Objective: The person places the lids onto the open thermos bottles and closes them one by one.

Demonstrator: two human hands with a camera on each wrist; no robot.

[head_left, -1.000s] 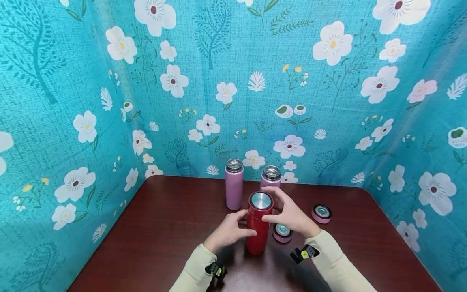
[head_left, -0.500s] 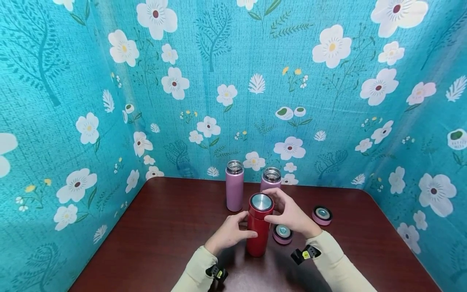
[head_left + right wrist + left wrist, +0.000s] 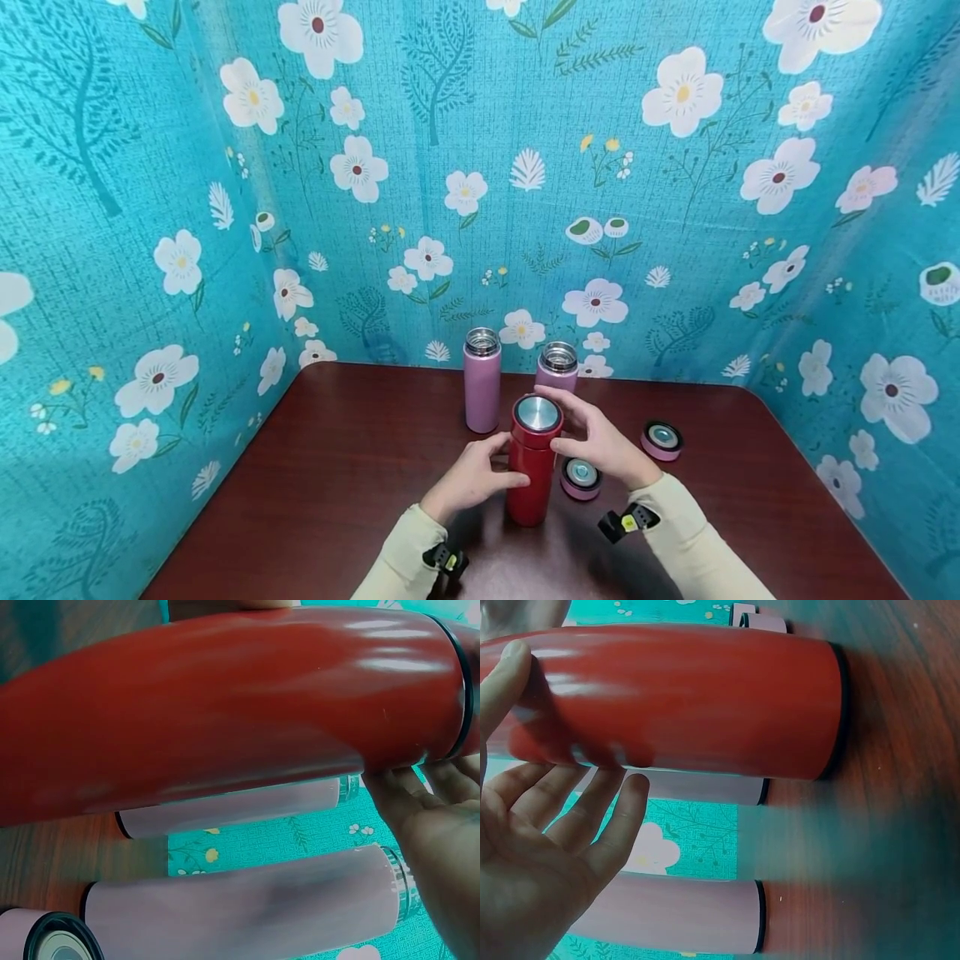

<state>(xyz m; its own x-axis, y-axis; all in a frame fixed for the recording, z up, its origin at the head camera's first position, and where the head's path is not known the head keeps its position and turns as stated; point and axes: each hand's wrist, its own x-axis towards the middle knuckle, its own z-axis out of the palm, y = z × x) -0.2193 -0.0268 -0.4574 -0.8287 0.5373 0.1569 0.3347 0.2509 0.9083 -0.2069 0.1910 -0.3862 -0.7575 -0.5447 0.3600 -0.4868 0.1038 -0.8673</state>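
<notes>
Fingers of the left hand (image 3: 472, 473) and its thumb: we record them gripping the red flask (image 3: 529, 487) at mid-body. Fingers of the right hand (image 3: 596, 437): curved round its upper end at the lid; how firmly, we cannot tell.

Flask: glossy red cylinder, upright on the dark red-brown table (image 3: 360, 458), in front of two open pink bottles, the left one (image 3: 482, 387) and the right one (image 3: 557, 381). We list a silvery disc (image 3: 537, 413) in a dark ring on top, a black band (image 3: 461, 682) near the upper end and a black base ring (image 3: 841, 712). Just beside it: a pink-rimmed cap (image 3: 581, 481).

Obscured: the right-hand bottle's lower part, behind hand and flask; fingertips at the flask's far side, in the head view. Our left wrist view crops the flask's top, our right wrist view its base.
</notes>
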